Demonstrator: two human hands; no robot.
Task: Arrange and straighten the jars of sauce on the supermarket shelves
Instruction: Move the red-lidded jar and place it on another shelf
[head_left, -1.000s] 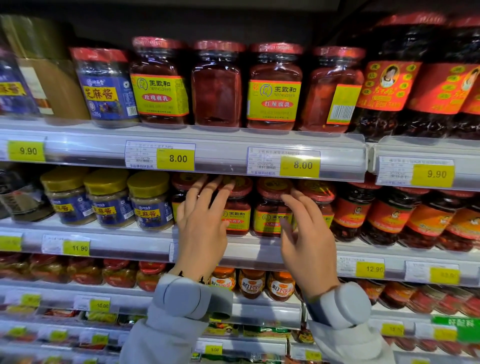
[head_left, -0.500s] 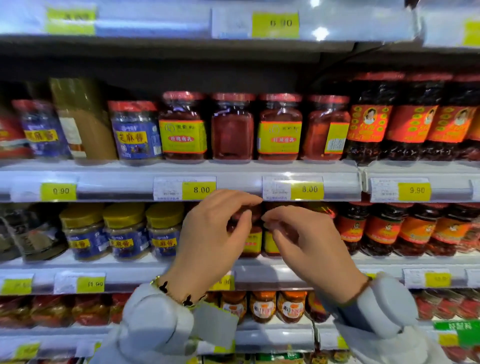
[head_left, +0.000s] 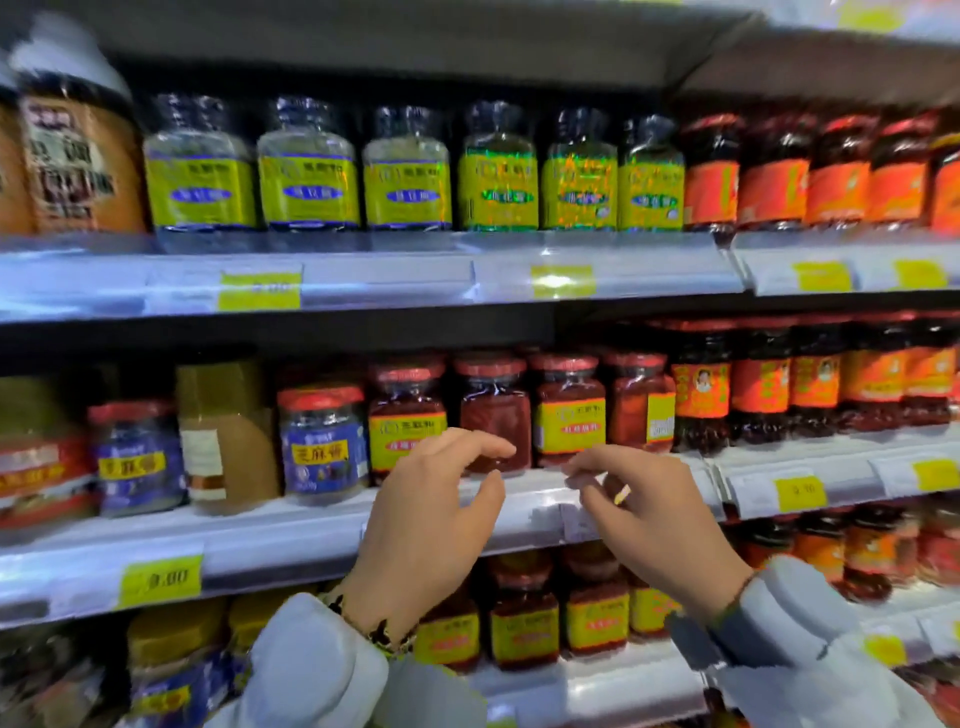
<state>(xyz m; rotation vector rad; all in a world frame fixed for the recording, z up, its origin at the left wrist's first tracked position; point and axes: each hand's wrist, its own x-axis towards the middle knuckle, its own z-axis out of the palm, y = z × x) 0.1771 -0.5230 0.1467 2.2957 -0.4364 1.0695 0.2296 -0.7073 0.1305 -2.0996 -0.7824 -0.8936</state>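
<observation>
The grey metal supermarket shelves (head_left: 332, 525) fill the whole view, three tiers with pale price rails and yellow tags. At twelve o'clock, on the top tier, stands a row of clear glass jars with yellow-green labels (head_left: 405, 171) holding something pale. At two o'clock are dark jars with orange-red labels (head_left: 769, 176). Across the middle tier runs the row of red-lidded square glass jars of red sauce (head_left: 569, 410), four side by side; one of them, the jar turned with no label showing (head_left: 493, 415), sits dead centre. At nine o'clock from it stands a blue-labelled, red-lidded jar of dark paste (head_left: 322, 441), then a tall brown jar (head_left: 226, 431). Both hands hover just in front of the middle rail, holding nothing: the left hand (head_left: 431, 514) has its fingers loosely curled with thumb and forefinger apart, near the unlabelled jar; the right hand (head_left: 649, 514) has its fingers bent downward, loose.
</observation>
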